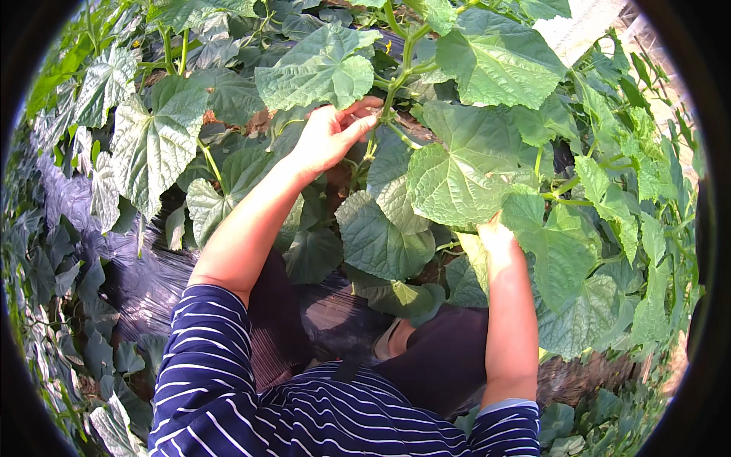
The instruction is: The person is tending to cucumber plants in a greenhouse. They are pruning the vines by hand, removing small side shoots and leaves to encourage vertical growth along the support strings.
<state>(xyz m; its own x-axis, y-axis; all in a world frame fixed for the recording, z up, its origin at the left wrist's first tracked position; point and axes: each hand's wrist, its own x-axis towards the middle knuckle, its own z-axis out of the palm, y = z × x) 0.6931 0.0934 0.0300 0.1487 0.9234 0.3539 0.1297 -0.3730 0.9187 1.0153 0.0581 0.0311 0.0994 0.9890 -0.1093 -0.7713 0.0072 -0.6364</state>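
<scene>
A cucumber-like vine with large lobed leaves stands before me, its thick green stem (406,60) rising at the upper middle. My left hand (341,132) is at that stem's left side, thumb and fingers bent towards it; whether they pinch anything is hard to tell. A broad leaf (328,68) hangs just above the fingers. My right hand (497,231) is lower and to the right, at the lower edge of another broad leaf (457,171). Leaves cover its fingers, so its hold cannot be seen. A yellowish leaf (475,257) hangs beside the right wrist.
Dense leafy vines surround me on both sides. Shiny plastic film (143,274) covers the ground at the left and between my legs. More leaves (577,308) crowd around my right forearm. A pale surface (577,28) shows at the upper right.
</scene>
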